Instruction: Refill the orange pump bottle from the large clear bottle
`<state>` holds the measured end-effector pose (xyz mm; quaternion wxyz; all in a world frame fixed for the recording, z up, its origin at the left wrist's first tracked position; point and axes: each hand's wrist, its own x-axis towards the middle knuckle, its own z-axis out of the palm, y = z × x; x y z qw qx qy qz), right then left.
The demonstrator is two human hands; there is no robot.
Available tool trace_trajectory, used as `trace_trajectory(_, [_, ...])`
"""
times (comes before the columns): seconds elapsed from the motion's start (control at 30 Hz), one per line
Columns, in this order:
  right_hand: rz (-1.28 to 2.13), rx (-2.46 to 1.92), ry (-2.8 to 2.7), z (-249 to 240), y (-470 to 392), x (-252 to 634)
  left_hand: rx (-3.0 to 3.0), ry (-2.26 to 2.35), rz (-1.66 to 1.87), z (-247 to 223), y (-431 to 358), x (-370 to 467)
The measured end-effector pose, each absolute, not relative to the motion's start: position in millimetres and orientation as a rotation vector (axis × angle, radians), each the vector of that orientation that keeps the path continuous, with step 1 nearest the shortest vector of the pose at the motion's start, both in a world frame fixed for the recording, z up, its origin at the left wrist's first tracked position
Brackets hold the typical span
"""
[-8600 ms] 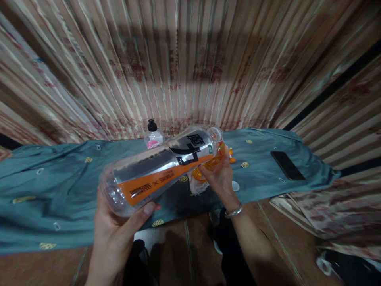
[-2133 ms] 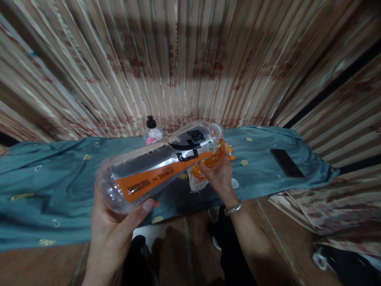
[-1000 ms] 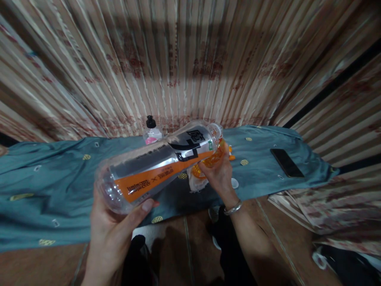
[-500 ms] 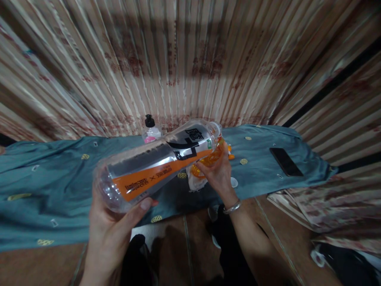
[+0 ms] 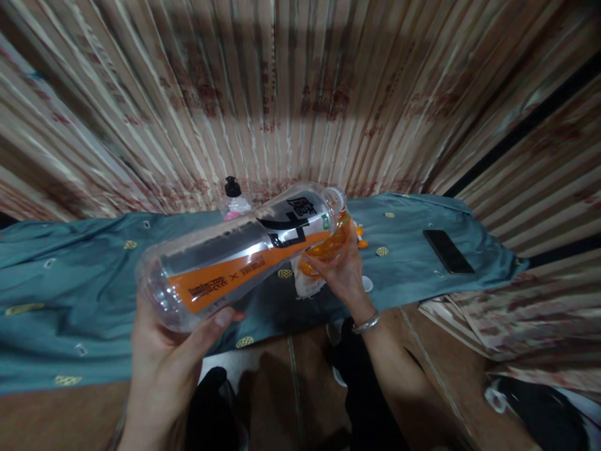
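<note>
My left hand (image 5: 173, 351) is wrapped round the base of a large clear plastic bottle (image 5: 239, 257) with an orange and black label. The bottle lies tilted in the air, its neck to the right and higher than its base. My right hand (image 5: 342, 266) grips an orange see-through bottle (image 5: 323, 250) just under that neck. The clear bottle's mouth is at the top of the orange one; whether they touch, I cannot tell. Beneath the orange bottle is a crumpled whitish cloth (image 5: 307, 285). A white round cap (image 5: 367, 284) lies beside my right wrist.
A bottle with a black pump top (image 5: 232, 188) stands at the back by the pleated curtain (image 5: 282, 94). Small orange pieces (image 5: 360, 238) lie past my right hand. A black phone (image 5: 448, 252) rests at the right on the teal cloth (image 5: 404, 238).
Both hands keep their grips. In the picture the whole scene has shifted slightly left and up, and the clear bottle's base end has moved a little left.
</note>
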<state>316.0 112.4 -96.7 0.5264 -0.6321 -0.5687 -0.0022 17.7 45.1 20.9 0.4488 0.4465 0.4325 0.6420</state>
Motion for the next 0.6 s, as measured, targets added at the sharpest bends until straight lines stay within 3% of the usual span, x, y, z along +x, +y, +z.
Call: trace_trajectory(0.6, [-0.026, -1.511, -1.472, -104, 110, 323, 1.051, 1.063, 1.661, 44, 49, 40])
